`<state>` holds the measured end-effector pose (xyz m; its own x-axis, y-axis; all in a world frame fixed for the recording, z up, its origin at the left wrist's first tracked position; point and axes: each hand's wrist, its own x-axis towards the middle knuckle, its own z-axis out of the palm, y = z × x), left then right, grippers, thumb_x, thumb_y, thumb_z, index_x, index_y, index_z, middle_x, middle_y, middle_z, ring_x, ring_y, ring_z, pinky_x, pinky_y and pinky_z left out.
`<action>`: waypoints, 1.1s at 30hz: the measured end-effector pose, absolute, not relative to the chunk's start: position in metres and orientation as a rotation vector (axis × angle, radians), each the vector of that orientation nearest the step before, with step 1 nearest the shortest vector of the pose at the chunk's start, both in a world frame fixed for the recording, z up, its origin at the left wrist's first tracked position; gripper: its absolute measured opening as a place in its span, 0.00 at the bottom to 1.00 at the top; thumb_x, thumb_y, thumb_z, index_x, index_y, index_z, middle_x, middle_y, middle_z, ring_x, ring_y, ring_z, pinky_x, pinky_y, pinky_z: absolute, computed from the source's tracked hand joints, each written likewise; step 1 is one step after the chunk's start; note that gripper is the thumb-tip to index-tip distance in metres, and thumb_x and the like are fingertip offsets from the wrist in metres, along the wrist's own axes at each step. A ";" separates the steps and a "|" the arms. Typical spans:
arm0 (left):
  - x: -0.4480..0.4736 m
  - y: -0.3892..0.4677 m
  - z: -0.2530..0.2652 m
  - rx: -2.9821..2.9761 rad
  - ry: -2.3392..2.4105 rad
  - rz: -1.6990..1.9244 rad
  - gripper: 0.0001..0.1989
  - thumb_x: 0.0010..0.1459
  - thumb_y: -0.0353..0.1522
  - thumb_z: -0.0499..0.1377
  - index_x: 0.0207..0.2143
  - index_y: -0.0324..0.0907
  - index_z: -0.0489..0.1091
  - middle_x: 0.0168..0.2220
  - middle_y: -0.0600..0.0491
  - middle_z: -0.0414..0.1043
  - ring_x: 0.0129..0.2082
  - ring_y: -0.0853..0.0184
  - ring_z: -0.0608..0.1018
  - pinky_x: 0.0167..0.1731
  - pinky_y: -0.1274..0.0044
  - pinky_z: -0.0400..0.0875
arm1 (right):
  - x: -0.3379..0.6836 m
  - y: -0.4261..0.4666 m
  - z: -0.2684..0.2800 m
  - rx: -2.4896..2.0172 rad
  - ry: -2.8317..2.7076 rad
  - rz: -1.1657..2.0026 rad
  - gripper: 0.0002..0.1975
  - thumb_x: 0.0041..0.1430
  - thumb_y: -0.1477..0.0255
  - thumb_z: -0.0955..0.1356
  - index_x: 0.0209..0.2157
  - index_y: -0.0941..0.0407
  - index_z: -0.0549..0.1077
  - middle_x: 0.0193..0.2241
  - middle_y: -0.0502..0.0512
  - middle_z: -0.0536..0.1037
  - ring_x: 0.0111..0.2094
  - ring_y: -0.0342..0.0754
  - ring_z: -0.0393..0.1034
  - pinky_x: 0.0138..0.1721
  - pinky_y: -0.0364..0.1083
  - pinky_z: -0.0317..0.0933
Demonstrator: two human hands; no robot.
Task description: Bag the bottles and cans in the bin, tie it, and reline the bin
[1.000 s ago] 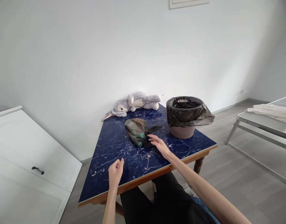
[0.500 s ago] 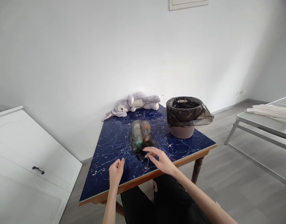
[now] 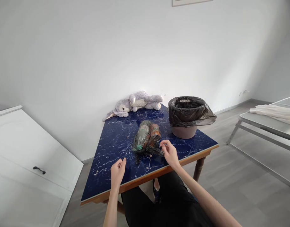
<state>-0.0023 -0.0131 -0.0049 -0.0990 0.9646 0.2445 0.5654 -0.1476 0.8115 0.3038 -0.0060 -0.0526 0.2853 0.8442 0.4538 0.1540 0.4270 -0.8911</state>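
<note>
A tied dark translucent plastic bag point(image 3: 146, 137) lies on the blue marbled table point(image 3: 116, 135). Bulky contents show through it, grey, orange-brown and green, but their kind is unclear. My right hand point(image 3: 170, 153) is closed at the bag's gathered loose end, on its right side, with the fingertips pinching the thin plastic. My left hand point(image 3: 118, 171) hovers at the near edge of the table, left of the bag and apart from it. Its fingers are curled into a loose fist with nothing visible in them.
A pinkish bin point(image 3: 184, 132) lined with a black bag stands at the table's right side. Against the wall lies a grey plush rabbit point(image 3: 135, 102). A white cabinet point(image 3: 29, 157) is at left, and a folding bed point(image 3: 272, 123) with white cloth is at right.
My right hand has moved right and its fingers have closed on the bag's end. The bag has turned and shifted slightly right. My left hand stays nearly still.
</note>
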 end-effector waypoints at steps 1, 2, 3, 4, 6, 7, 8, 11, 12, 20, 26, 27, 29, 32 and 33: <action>-0.002 -0.013 -0.005 1.723 1.670 1.161 0.29 0.64 0.53 0.57 0.25 0.47 0.44 0.22 0.61 0.43 0.23 0.69 0.55 0.26 0.75 0.54 | 0.302 -0.007 -0.051 -1.036 -1.289 0.607 0.11 0.68 0.68 0.64 0.47 0.52 0.75 0.40 0.58 0.80 0.32 0.50 0.74 0.34 0.47 0.69; -0.002 -0.013 -0.005 1.723 1.671 1.163 0.29 0.64 0.53 0.57 0.25 0.47 0.44 0.23 0.61 0.43 0.23 0.69 0.55 0.26 0.76 0.54 | 0.301 -0.008 -0.049 -1.011 -1.365 0.614 0.13 0.65 0.70 0.66 0.50 0.51 0.76 0.42 0.58 0.81 0.34 0.52 0.76 0.37 0.48 0.70; -0.002 -0.013 -0.005 1.722 1.672 1.166 0.30 0.64 0.53 0.57 0.25 0.47 0.44 0.23 0.61 0.42 0.23 0.69 0.55 0.26 0.76 0.54 | 0.300 -0.009 -0.047 -0.984 -1.438 0.619 0.18 0.61 0.72 0.67 0.52 0.51 0.77 0.45 0.58 0.81 0.38 0.53 0.77 0.41 0.49 0.71; -0.001 -0.012 -0.005 1.721 1.673 1.168 0.30 0.64 0.53 0.57 0.25 0.47 0.44 0.23 0.61 0.42 0.23 0.69 0.54 0.26 0.76 0.54 | 0.299 -0.010 -0.046 -0.959 -1.502 0.622 0.23 0.58 0.74 0.68 0.55 0.49 0.77 0.48 0.58 0.82 0.43 0.55 0.78 0.45 0.50 0.71; -0.001 -0.013 -0.004 1.719 1.674 1.167 0.29 0.64 0.53 0.57 0.25 0.47 0.44 0.23 0.61 0.42 0.24 0.69 0.54 0.27 0.75 0.53 | 0.298 -0.012 -0.045 -0.921 -1.595 0.621 0.29 0.56 0.76 0.69 0.60 0.46 0.76 0.53 0.57 0.81 0.51 0.58 0.77 0.53 0.53 0.71; -0.001 -0.013 -0.004 1.718 1.674 1.167 0.29 0.64 0.53 0.57 0.25 0.47 0.44 0.23 0.61 0.42 0.24 0.69 0.54 0.26 0.75 0.53 | 0.298 -0.012 -0.045 -0.910 -1.621 0.619 0.30 0.57 0.75 0.69 0.61 0.46 0.75 0.55 0.57 0.80 0.54 0.59 0.77 0.55 0.54 0.70; 0.000 -0.013 -0.004 1.716 1.674 1.166 0.29 0.64 0.53 0.57 0.25 0.47 0.44 0.23 0.61 0.42 0.24 0.69 0.54 0.26 0.75 0.52 | 0.298 -0.012 -0.045 -0.904 -1.638 0.617 0.30 0.59 0.75 0.68 0.62 0.45 0.74 0.57 0.57 0.80 0.55 0.59 0.76 0.57 0.55 0.69; 0.000 -0.014 -0.004 1.709 1.677 1.174 0.30 0.65 0.53 0.57 0.25 0.47 0.44 0.23 0.61 0.42 0.23 0.69 0.54 0.26 0.75 0.52 | 0.298 -0.011 -0.048 -0.910 -1.654 0.621 0.28 0.64 0.72 0.67 0.65 0.45 0.71 0.59 0.57 0.79 0.56 0.59 0.77 0.58 0.55 0.69; 0.001 -0.014 -0.004 1.706 1.678 1.179 0.30 0.64 0.53 0.57 0.25 0.47 0.44 0.23 0.61 0.42 0.23 0.69 0.54 0.26 0.75 0.52 | 0.298 -0.011 -0.049 -0.917 -1.655 0.626 0.28 0.65 0.71 0.67 0.65 0.45 0.71 0.57 0.56 0.81 0.55 0.59 0.78 0.57 0.54 0.70; 0.002 -0.016 -0.003 1.699 1.664 1.187 0.30 0.65 0.53 0.57 0.25 0.47 0.44 0.23 0.61 0.42 0.23 0.69 0.53 0.26 0.75 0.51 | 0.297 -0.010 -0.050 -0.941 -1.659 0.667 0.22 0.68 0.68 0.67 0.62 0.44 0.73 0.46 0.54 0.85 0.48 0.58 0.82 0.52 0.52 0.72; 0.002 -0.017 -0.002 1.700 1.658 1.188 0.30 0.64 0.53 0.58 0.25 0.47 0.44 0.22 0.61 0.42 0.23 0.68 0.53 0.26 0.75 0.52 | 0.299 -0.010 -0.052 -0.935 -1.659 0.665 0.21 0.67 0.67 0.68 0.60 0.45 0.73 0.46 0.56 0.85 0.49 0.59 0.82 0.53 0.53 0.72; 0.002 -0.017 -0.002 1.700 1.660 1.191 0.30 0.64 0.53 0.58 0.25 0.47 0.44 0.22 0.61 0.42 0.23 0.68 0.53 0.26 0.75 0.52 | 0.299 -0.010 -0.052 -0.938 -1.656 0.662 0.21 0.67 0.67 0.68 0.60 0.45 0.73 0.46 0.56 0.85 0.49 0.59 0.82 0.53 0.53 0.72; 0.002 -0.016 -0.003 1.698 1.666 1.194 0.30 0.64 0.53 0.58 0.25 0.47 0.44 0.22 0.61 0.42 0.23 0.68 0.53 0.26 0.75 0.52 | 0.299 -0.010 -0.054 -0.942 -1.653 0.657 0.22 0.66 0.68 0.69 0.60 0.45 0.73 0.47 0.55 0.85 0.48 0.60 0.82 0.53 0.53 0.72; 0.001 -0.014 -0.006 1.693 1.669 1.195 0.30 0.63 0.53 0.58 0.24 0.48 0.44 0.22 0.61 0.42 0.23 0.68 0.53 0.26 0.75 0.52 | 0.298 -0.009 -0.055 -0.944 -1.657 0.652 0.22 0.65 0.68 0.69 0.60 0.45 0.73 0.47 0.55 0.85 0.48 0.60 0.82 0.52 0.53 0.72; 0.000 -0.014 -0.007 1.693 1.668 1.196 0.30 0.63 0.53 0.58 0.24 0.48 0.44 0.22 0.61 0.42 0.23 0.68 0.53 0.26 0.75 0.52 | 0.298 -0.009 -0.055 -0.944 -1.660 0.649 0.21 0.65 0.68 0.69 0.59 0.45 0.73 0.46 0.55 0.85 0.47 0.60 0.82 0.52 0.52 0.72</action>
